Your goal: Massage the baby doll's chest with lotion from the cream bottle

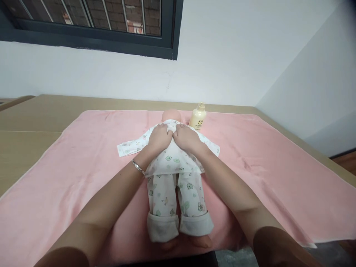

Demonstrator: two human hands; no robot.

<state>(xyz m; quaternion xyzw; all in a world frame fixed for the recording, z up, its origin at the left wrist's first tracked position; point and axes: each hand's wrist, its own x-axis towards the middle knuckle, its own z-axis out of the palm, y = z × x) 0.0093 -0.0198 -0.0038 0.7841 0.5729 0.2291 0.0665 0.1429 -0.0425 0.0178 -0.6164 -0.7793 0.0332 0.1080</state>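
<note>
A dark grey-framed, barred window [91, 35] shows brown brickwork [152, 20] outside. Smooth white walls [222, 55] meet beyond a pale wood-coloured table [50, 115].

- The doll [171, 115] hides its face from me.
- Left hand [160, 138] and right hand [186, 138] cover part of the shirt [175, 160].
- Print on the bottle [197, 118] is too small for me.
- My top edge crops the window [111, 38].

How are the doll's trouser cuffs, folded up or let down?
Folded up: both cuffs show as thick, plain bands around the patterned trousers, with the feet showing below.
</note>
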